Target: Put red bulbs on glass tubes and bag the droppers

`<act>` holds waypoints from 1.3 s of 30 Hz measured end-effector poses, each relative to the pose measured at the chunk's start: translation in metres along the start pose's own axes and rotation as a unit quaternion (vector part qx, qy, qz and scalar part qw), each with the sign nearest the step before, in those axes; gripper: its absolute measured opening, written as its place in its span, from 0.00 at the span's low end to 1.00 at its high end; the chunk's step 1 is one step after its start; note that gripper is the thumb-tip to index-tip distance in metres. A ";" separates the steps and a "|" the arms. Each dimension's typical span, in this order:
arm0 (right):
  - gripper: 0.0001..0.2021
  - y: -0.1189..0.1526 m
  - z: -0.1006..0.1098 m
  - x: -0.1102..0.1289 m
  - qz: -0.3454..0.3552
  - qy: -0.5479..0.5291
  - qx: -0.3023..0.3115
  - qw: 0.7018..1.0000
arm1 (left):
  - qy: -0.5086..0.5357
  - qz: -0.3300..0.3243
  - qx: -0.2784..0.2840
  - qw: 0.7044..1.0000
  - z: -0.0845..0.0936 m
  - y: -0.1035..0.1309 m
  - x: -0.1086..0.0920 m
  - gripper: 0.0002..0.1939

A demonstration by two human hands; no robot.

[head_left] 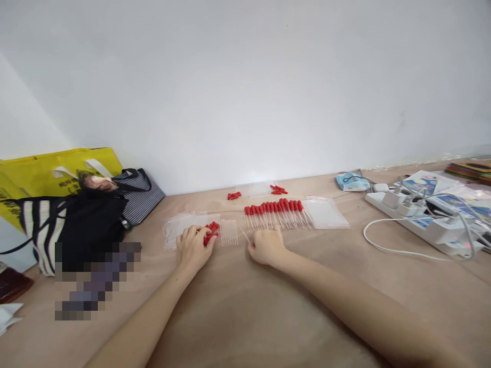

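Observation:
My left hand reaches into a small pile of red rubber bulbs, its thumb and forefinger at the pile's edge; whether a bulb is between them is too small to tell. Under its fingertips lie clear plastic bags. Closed fingers of my right hand hold a thin clear tube, its end sticking out to the left. Between the hands is a row of clear tubes. Beyond my right hand stretches a row of red-topped droppers, with a stack of clear bags at its right.
More red bulbs and clear tubes lie near the wall. At the right are a blue mask, a white power strip with cables and printed sheets. A black bag and yellow bag stand left.

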State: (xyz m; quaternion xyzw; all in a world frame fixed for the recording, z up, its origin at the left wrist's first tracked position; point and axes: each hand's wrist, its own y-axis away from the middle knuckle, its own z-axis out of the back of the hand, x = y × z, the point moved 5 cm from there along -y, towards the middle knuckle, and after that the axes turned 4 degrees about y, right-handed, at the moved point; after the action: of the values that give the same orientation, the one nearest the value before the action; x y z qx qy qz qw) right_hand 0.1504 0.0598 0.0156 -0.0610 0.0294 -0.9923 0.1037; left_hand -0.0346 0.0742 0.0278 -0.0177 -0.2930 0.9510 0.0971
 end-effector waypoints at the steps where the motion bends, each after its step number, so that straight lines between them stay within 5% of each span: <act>1: 0.12 0.007 0.000 -0.006 0.006 0.001 0.004 1.000 | -0.001 0.000 0.001 1.000 -0.001 0.000 -0.001 0.09; 8: 0.14 0.040 -0.002 -0.047 -0.013 -0.129 -0.046 0.990 | 0.013 -0.007 -0.002 1.000 -0.003 -0.003 -0.001 0.06; 14: 0.13 0.035 -0.007 -0.047 -0.026 -0.177 -0.050 0.983 | 0.162 -0.079 -0.045 0.983 0.014 0.004 -0.026 0.07; 18: 0.07 0.032 -0.012 -0.046 -0.008 -0.167 -0.045 0.985 | 0.285 -0.160 0.070 0.943 0.017 0.022 -0.064 0.06; 22: 0.06 0.034 -0.016 -0.056 0.018 -0.175 -0.085 0.981 | 0.332 -0.174 0.164 0.912 0.014 0.035 -0.084 0.08; 30: 0.04 0.044 -0.010 -0.067 0.110 -0.331 -0.153 0.924 | 0.346 -0.168 0.158 0.910 0.006 0.032 -0.089 0.09; 39: 0.11 0.054 -0.002 -0.043 0.214 -0.275 -0.165 0.923 | 0.378 -0.126 0.151 0.905 0.004 0.030 -0.084 0.09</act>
State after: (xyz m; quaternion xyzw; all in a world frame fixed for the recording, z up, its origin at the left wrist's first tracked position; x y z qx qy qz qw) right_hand 0.2027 0.0161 0.0044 -0.3397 0.1757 -0.8719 0.3057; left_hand 0.0422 0.0311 0.0119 -0.3243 -0.0868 0.8856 0.3211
